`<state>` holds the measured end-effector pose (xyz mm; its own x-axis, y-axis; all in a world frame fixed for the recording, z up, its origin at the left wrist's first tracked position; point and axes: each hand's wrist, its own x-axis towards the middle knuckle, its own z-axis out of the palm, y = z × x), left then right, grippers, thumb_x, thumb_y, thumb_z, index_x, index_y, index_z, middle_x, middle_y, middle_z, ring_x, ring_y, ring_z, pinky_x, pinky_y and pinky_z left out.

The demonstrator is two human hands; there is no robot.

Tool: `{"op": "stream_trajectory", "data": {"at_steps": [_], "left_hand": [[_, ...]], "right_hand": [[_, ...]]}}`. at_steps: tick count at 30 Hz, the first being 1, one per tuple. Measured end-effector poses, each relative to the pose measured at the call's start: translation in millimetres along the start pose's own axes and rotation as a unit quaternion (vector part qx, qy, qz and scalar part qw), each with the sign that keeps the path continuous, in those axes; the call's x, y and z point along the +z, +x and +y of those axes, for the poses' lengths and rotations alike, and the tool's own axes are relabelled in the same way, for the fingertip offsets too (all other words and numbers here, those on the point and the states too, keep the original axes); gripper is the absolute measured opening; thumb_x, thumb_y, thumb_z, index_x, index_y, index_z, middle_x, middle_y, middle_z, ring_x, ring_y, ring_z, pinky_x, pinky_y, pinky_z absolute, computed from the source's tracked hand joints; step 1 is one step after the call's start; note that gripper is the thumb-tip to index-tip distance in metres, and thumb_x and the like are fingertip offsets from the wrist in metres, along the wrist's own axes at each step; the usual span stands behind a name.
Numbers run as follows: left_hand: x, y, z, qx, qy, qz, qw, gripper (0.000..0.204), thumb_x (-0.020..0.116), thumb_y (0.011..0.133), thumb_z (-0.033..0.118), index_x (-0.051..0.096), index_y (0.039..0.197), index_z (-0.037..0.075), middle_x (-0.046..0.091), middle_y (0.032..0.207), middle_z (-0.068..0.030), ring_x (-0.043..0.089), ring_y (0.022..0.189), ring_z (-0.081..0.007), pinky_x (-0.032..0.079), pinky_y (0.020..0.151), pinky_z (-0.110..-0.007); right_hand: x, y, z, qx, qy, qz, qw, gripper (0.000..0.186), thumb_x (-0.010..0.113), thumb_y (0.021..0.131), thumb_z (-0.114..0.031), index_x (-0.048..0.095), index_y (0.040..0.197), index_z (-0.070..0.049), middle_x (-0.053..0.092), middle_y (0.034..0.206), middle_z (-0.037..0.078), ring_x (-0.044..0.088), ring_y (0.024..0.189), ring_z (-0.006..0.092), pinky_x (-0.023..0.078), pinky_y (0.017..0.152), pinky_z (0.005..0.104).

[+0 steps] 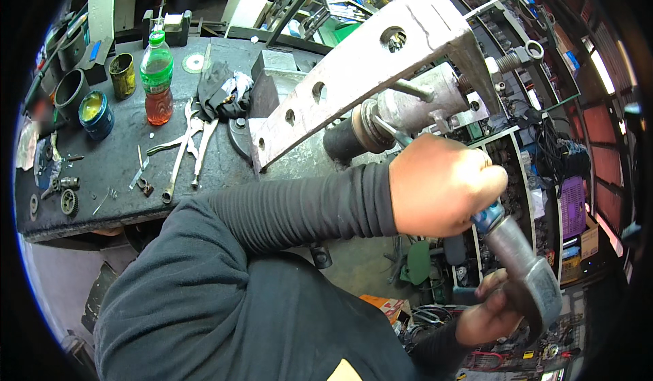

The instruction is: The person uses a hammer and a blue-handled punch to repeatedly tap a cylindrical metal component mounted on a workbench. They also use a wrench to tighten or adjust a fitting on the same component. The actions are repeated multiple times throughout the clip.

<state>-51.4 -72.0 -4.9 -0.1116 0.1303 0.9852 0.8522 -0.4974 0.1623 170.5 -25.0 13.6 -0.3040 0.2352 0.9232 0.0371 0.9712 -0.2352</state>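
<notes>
My left hand (443, 185) is closed around a metal tool that has a blue part (488, 215) just below my fist and a steel shaft (510, 245) ending in a broad curved head (541, 292). My right hand (491, 313) grips that head from below, its fingers partly hidden. Beyond my left fist, a metal cylinder assembly (422, 99) with a threaded eye end (534, 51) and a black lower end (340, 141) lies under a pale, tapered steel bracket (360, 55) with holes. A slim metal bar (388, 128) runs from the cylinder toward my left hand.
A dark workbench (109, 184) holds a green-labelled bottle (156, 89), paint cans (95, 116), locking pliers (197, 136), gears (69, 203) and rags (224, 95). At the right are parts shelves (503, 157), a purple crate (573, 204) and cables. A green object (418, 262) sits on the floor.
</notes>
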Motion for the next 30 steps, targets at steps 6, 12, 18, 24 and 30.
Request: {"op": "stream_trajectory", "data": {"at_steps": [6,12,18,24,30], "left_hand": [[-2.9,2.5,-0.3,-0.005,-0.033,-0.002,0.999,0.031,0.071,0.056,0.013,0.048,0.077,0.009,0.048,0.068,-0.0069,0.056,0.060,-0.0280,0.044,0.050,-0.040],[-3.5,3.8,-3.3,0.003,-0.015,0.009,1.000,0.031,0.070,0.056,0.012,0.048,0.076,0.008,0.048,0.068,-0.0072,0.056,0.059,-0.0285,0.044,0.051,-0.040],[-8.2,-0.5,-3.5,-0.001,0.005,-0.006,1.000,0.031,0.071,0.057,0.014,0.048,0.077,0.008,0.048,0.067,-0.0076,0.056,0.059,-0.0289,0.044,0.051,-0.040],[-2.5,3.3,-3.3,0.009,-0.029,0.001,1.000,0.029,0.072,0.061,0.016,0.049,0.077,0.008,0.049,0.067,-0.0085,0.056,0.059,-0.0290,0.044,0.052,-0.040],[-11.4,4.7,-7.4,0.003,-0.035,0.012,0.999,0.029,0.072,0.061,0.016,0.048,0.076,0.008,0.049,0.067,-0.0093,0.056,0.060,-0.0295,0.044,0.051,-0.041]], "right_hand": [[-56.9,20.1,7.3,-0.011,0.167,-0.071,0.983,0.053,0.062,0.091,-0.037,0.044,0.117,0.005,0.052,0.077,0.014,0.048,0.057,0.0151,0.040,0.047,0.0274],[-31.8,21.8,1.8,0.017,0.068,-0.036,0.997,0.052,0.063,0.089,-0.034,0.046,0.118,0.007,0.055,0.077,0.012,0.051,0.059,0.0168,0.043,0.050,0.0268],[-7.6,10.8,11.1,-0.020,0.043,-0.017,0.999,0.048,0.066,0.089,-0.028,0.046,0.119,0.004,0.055,0.081,0.013,0.048,0.058,0.0142,0.041,0.050,0.0250],[-65.6,32.4,0.2,0.008,0.263,-0.035,0.964,0.057,0.070,0.082,-0.037,0.045,0.110,0.006,0.048,0.076,0.009,0.043,0.055,0.0158,0.039,0.050,0.0270],[-32.4,15.3,14.3,-0.046,-0.010,-0.025,0.999,0.039,0.063,0.090,-0.028,0.050,0.110,0.004,0.049,0.074,0.009,0.046,0.062,0.0169,0.040,0.053,0.0289]]}}
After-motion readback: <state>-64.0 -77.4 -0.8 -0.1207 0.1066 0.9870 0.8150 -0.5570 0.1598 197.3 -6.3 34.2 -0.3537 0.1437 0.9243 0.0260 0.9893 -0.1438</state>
